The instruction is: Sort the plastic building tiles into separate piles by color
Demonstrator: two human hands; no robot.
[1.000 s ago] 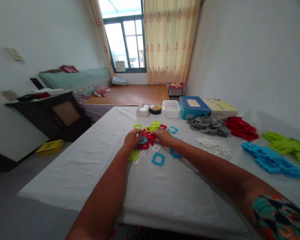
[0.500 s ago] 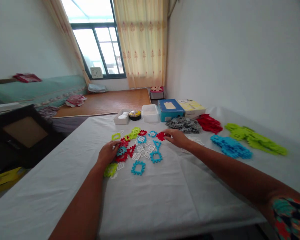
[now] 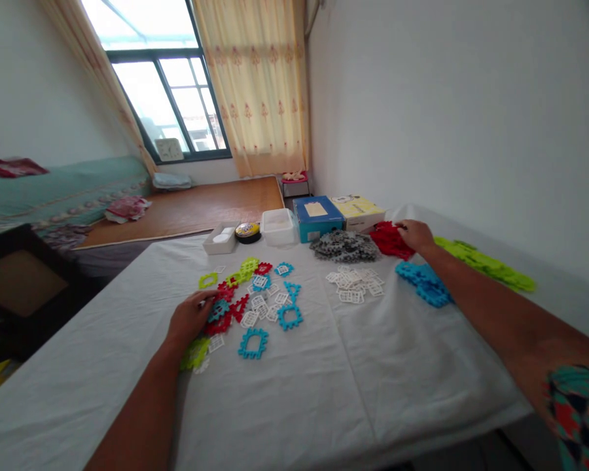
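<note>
2 hands are at work, well apart on the white-covered bench (image 3: 324, 392). Your left hand (image 3: 190, 319) lies palm down on the loose scatter of interlocking plastic tiles (image 3: 248, 294), fingers curled loosely over the red pieces at its near-left edge; you can't tell from here whether it actually pinches one. That scatter runs its long axis from the near-left corner up toward the far right, from the lime piece (image 3: 195, 353) beside your wrist to a blue one (image 3: 283, 269) at the far end. A blue square frame tile (image 3: 254, 343) lies flat just this side of it.

Your right hand (image 3: 415, 235) is stretched far across, fingers bent down onto the pile of red tiles (image 3: 390, 239) near the wall; whether it grips one is hidden. That pile sits between the grey tile heap (image 3: 344, 245) and the long strip of lime tiles (image 3: 485, 264), which points along the wall. Your forearm crosses above the blue tile pile (image 3: 422, 281). White window inserts (image 3: 356, 285) lie spread in front of the grey heap. A blue box (image 3: 317, 217), a clear tub (image 3: 279, 226) and a round tin (image 3: 248, 231) line the far edge.
</note>
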